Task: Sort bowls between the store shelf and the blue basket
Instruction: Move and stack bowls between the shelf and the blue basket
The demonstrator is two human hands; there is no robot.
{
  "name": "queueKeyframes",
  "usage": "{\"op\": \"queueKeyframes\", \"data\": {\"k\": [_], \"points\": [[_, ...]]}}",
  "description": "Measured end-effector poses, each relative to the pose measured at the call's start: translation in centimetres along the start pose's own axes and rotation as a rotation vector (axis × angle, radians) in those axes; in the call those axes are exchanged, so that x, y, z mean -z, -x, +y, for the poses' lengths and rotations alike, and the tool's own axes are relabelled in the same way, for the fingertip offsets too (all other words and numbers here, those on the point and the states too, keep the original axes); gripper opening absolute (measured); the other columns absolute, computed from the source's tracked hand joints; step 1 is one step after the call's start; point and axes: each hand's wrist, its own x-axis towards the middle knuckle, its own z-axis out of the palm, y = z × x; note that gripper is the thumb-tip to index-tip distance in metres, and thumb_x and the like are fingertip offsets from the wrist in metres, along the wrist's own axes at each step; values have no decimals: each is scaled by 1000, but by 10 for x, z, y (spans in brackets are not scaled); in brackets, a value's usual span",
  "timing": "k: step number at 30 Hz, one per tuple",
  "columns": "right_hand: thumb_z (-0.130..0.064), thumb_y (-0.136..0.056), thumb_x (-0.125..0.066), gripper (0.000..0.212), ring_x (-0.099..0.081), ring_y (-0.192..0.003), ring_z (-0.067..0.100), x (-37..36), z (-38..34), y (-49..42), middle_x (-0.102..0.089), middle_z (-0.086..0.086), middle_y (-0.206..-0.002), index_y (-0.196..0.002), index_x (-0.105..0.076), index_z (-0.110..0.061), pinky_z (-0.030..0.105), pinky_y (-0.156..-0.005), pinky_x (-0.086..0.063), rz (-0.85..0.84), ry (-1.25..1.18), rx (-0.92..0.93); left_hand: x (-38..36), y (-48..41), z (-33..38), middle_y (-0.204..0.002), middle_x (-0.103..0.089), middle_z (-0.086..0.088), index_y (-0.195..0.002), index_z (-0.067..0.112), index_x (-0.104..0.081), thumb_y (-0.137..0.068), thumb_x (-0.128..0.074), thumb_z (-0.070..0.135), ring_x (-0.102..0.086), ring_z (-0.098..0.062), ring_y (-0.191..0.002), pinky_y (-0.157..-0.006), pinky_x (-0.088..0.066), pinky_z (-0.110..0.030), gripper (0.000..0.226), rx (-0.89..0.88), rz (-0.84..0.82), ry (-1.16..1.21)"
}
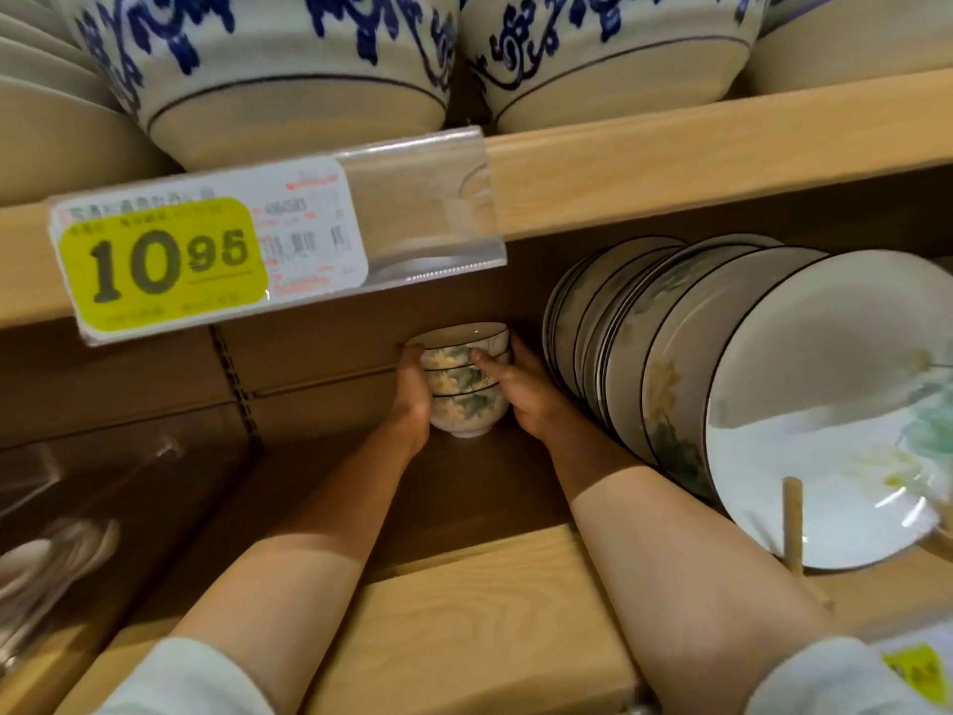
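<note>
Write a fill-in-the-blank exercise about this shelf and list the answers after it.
1. The left hand and the right hand hold the stack of floral bowls from opposite ____.
2. The yellow price tag reads 10.____.
3. The plates standing on edge are to the ____ of the stack.
4. The large bowls on the upper shelf carry a ____ pattern.
Missing words: sides, 95, right, blue.
</note>
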Motion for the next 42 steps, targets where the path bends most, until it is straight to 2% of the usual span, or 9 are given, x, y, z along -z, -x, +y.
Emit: {"op": "queueKeyframes", "data": {"k": [8,17,20,23,28,32,35,38,42], "points": [[-17,-89,-68,55,-57,-121,22,-2,-2,5,-59,6,-135,-140,-47,-22,46,-105,-45,-14,4,-45,-3,5,4,-69,-74,2,-94,17,-67,-99,-24,35,-71,-12,-61,-42,-48,-16,47,38,50,-41],[-33,-93,-62,65,-54,-125,20,-7,-6,12,-51,2,-143,-149,-30,-30,36,-99,-47,5,65,-86,-14,16,10,-119,-62,-21,-135,11,-44,-101,-26,38,-64,-30,-97,-63,-48,-30,47,47,135,-13],[-42,-98,-50,58,-53,-124,22,-14,-16,20,-48,7,-145,-150,-30,-28,39,-103,-44,118,76,-124,-15,25,18,-122,-61,-21,-135,10,-47,-102,-23,42,-63,-32,-103,-67,-49,-31,52,99,120,-3],[-46,-103,-30,50,-56,-112,20,-22,-31,37,-52,11,-139,-146,-36,-21,28,-89,-43,190,104,-138,-11,41,30,-119,-64,-17,-131,10,-52,-103,-20,40,-65,-26,-95,-66,-50,-31,52,100,119,-46],[-52,-102,-30,53,-56,-99,17,-35,-68,77,-59,8,-130,-134,-52,-16,25,-78,-41,239,142,-148,-2,76,55,-127,-60,-17,-129,7,-54,-103,-27,33,-58,-32,-113,-98,-47,-41,46,100,236,-91],[-43,-103,-37,49,-55,-116,24,-44,-90,120,-56,8,-133,-136,-50,-10,26,-84,-40,246,224,-202,5,132,72,-89,-59,-2,-85,20,-57,-104,-28,32,-54,-16,-74,-65,-44,-29,37,142,229,-30],[-28,-103,-41,42,-54,-122,26,-49,-100,165,-55,8,-137,-140,-47,-11,33,-101,-44,238,127,-254,23,179,80,-81,-56,3,-82,28,-54,-103,-31,34,-50,-11,-71,-59,-38,-27,31,170,188,-45],[-25,-103,-39,35,-59,-115,24,-47,-109,224,-62,11,-125,-126,-58,-6,35,-99,-48,271,82,-284,43,224,87,-107,-62,-4,-118,16,-55,-101,-36,26,-57,-17,-95,-84,-48,-34,27,124,113,-127],[-26,-103,-41,31,-66,-101,24,-45,-123,301,-70,12,-104,-96,-66,-9,36,-93,-52,316,3,-315,66,295,96,-102,-70,-3,-102,16,-62,-96,-46,19,-65,-17,-100,-95,-50,-37,18,49,37,-183]]}}
